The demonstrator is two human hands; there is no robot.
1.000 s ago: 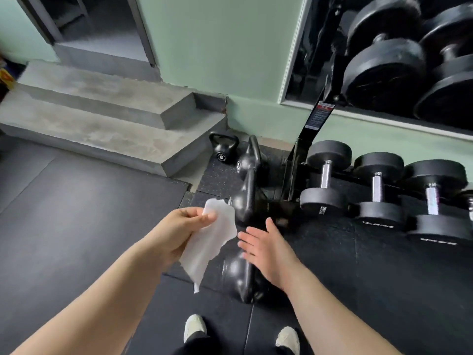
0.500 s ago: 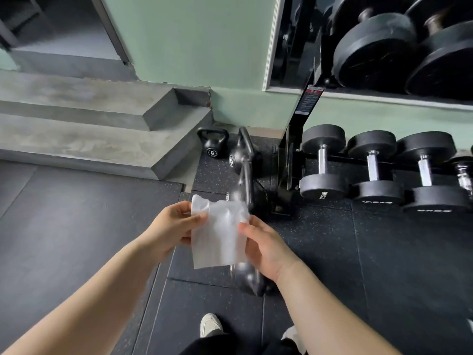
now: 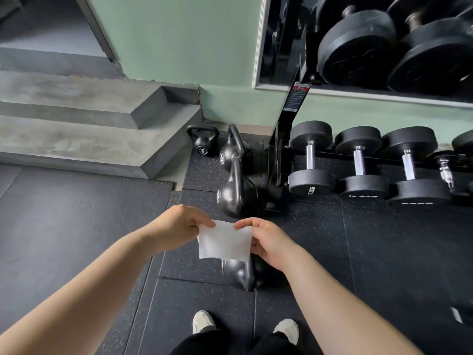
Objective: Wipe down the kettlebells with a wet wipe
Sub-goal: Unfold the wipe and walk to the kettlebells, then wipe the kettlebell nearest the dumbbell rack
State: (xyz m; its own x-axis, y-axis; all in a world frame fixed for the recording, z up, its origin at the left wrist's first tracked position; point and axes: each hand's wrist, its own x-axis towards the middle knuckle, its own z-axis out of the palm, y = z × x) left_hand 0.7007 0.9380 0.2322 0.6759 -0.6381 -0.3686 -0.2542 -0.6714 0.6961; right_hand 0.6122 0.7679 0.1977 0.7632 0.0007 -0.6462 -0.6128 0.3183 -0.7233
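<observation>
**Spread the wipe, then start on the near kettlebell**

Your left hand [image 3: 179, 226] pinches one top corner of the wet wipe [image 3: 224, 243] between thumb and fingers. Your right hand [image 3: 268, 242] pinches the other top corner the same way. The wipe hangs open between them in the air and touches nothing yet.

The nearest kettlebell [image 3: 240, 274] sits right under the wipe on the black floor mat [image 3: 384, 252], just ahead of your shoes [image 3: 202, 321]. A second kettlebell [image 3: 234, 193] and a third kettlebell [image 3: 231, 152] line up behind it. The small kettlebell [image 3: 202, 142] marked 6 stands by the steps [image 3: 102, 139].

It looks like you are opening the wipe. Pull it flat so no part stays folded. Then lay it over one palm and bend down. Rub the handle first, since hands grab there, then go round the ball. Hold the bell with your other hand so it does not tip. The dumbbells [image 3: 311, 162] are not your job.
</observation>
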